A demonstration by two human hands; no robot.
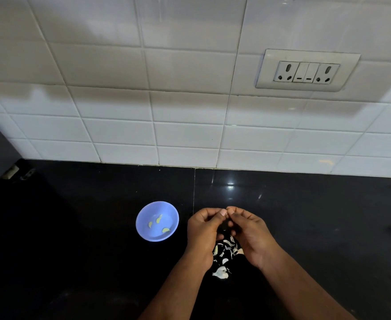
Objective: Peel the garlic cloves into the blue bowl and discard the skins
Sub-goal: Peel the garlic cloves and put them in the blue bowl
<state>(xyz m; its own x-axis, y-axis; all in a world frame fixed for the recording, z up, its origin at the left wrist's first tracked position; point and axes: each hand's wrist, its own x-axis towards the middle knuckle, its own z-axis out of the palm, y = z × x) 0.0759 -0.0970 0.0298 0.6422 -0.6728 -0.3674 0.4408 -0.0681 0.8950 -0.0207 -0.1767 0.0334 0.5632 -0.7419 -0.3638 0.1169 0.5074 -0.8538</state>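
A blue bowl stands on the black counter left of my hands, and three peeled yellowish cloves lie in it. My left hand and my right hand meet fingertip to fingertip just above the counter. Their curled fingers pinch a small garlic clove between them, almost wholly hidden by the fingers. Below the hands lies a pile of white garlic skins. A larger white garlic piece lies nearer to me.
The black counter runs back to a white tiled wall. On the wall at the upper right is a socket plate. A small fitting sits at the far left back corner.
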